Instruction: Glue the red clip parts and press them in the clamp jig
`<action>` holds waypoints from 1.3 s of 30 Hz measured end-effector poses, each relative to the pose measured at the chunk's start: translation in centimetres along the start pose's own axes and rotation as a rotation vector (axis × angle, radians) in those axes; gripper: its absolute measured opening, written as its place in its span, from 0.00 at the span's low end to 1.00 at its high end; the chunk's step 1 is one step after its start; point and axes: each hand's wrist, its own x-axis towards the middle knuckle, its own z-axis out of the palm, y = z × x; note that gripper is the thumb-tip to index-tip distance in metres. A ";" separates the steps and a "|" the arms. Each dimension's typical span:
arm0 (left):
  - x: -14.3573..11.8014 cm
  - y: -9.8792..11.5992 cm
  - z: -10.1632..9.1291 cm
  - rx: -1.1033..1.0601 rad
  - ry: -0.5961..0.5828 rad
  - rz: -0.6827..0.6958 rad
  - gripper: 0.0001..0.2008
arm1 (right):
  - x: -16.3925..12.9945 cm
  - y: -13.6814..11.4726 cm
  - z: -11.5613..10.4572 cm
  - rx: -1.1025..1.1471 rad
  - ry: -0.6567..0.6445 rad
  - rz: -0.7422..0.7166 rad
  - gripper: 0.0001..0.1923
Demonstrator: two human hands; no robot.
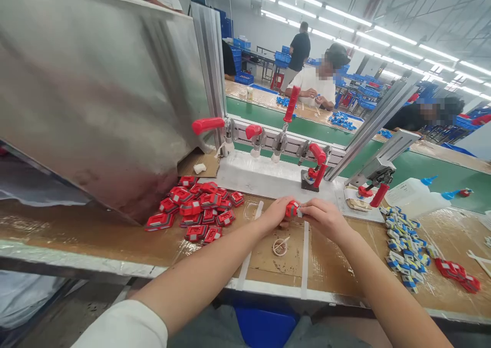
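My left hand (279,212) is closed around a small red and grey plastic housing (292,208) above the workbench. At the housing's right side, my right hand (324,216) is pinched together, its fingertips touching or almost touching the part. Something pale shows at those fingertips, too small to name. Below the hands, a small round cup (280,247) with a thin stick in it sits on a brown board (264,266). To the left lies a heap of similar red housings (199,207). Right of my right hand is a pile of blue, white and yellow small parts (406,246).
A clamping fixture with red-handled toggle clamps (291,104) stands behind my hands. At right are another clamp (379,194), white bottles with blue caps (408,192) and a row of red parts (458,274). A large metal panel (103,92) rises at left. Co-workers sit across the green conveyor (261,112).
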 end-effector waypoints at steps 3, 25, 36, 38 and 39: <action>0.0 0.0 0.3 -0.018 0.059 0.003 0.19 | 0.2 0.0 -0.4 -0.098 -0.034 -0.061 0.10; -1.8 3.5 7.1 0.013 0.100 0.035 0.24 | -2.0 -3.3 -2.7 -0.059 0.374 0.186 0.22; 1.6 2.9 13.5 0.753 -0.197 0.250 0.31 | -7.4 -1.2 -3.1 0.716 0.926 1.023 0.28; 2.3 2.7 13.8 0.948 -0.232 0.471 0.31 | -8.5 -0.5 -3.4 0.937 1.036 1.101 0.29; 2.6 2.6 13.9 0.995 -0.268 0.548 0.31 | -9.1 -0.3 -3.3 1.036 1.061 1.136 0.28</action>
